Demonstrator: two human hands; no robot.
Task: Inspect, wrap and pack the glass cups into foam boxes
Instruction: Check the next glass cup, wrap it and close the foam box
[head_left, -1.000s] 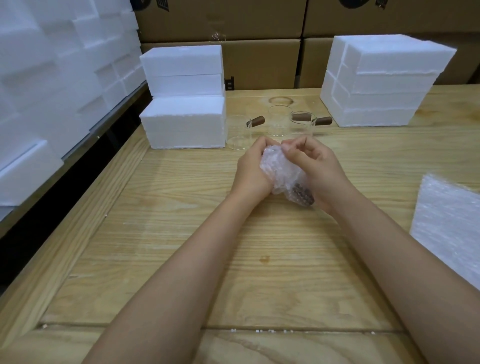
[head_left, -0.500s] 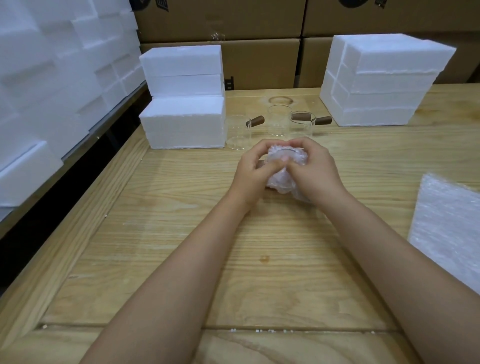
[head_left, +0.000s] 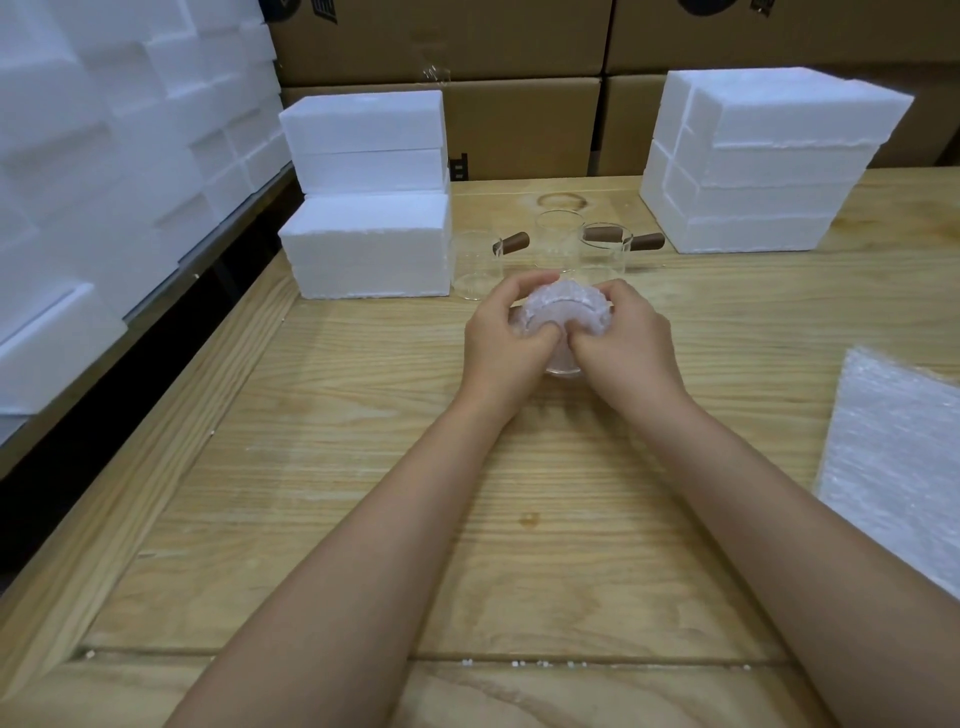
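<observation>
A glass cup wrapped in bubble wrap (head_left: 563, 312) sits between my hands at the middle of the wooden table (head_left: 363, 467). My left hand (head_left: 506, 340) grips its left side and my right hand (head_left: 626, 345) grips its right side, thumbs pressed into the wrap. The cup's clear base shows below my thumbs; its handle is hidden. Just behind stand three bare glass cups with brown wooden handles: a left cup (head_left: 475, 262), a middle cup (head_left: 558, 236) and a right cup (head_left: 602, 252). White foam boxes are stacked at the back left (head_left: 366, 208) and the back right (head_left: 758, 166).
A pile of bubble wrap sheets (head_left: 898, 457) lies at the table's right edge. More foam boxes (head_left: 104, 156) are stacked on a shelf along the left. Cardboard cartons (head_left: 519, 78) line the back wall.
The wrapped cup was turned in my hands, so its brown handle no longer shows. Both hands moved slightly away from me and now press the wrap in from the two sides.
</observation>
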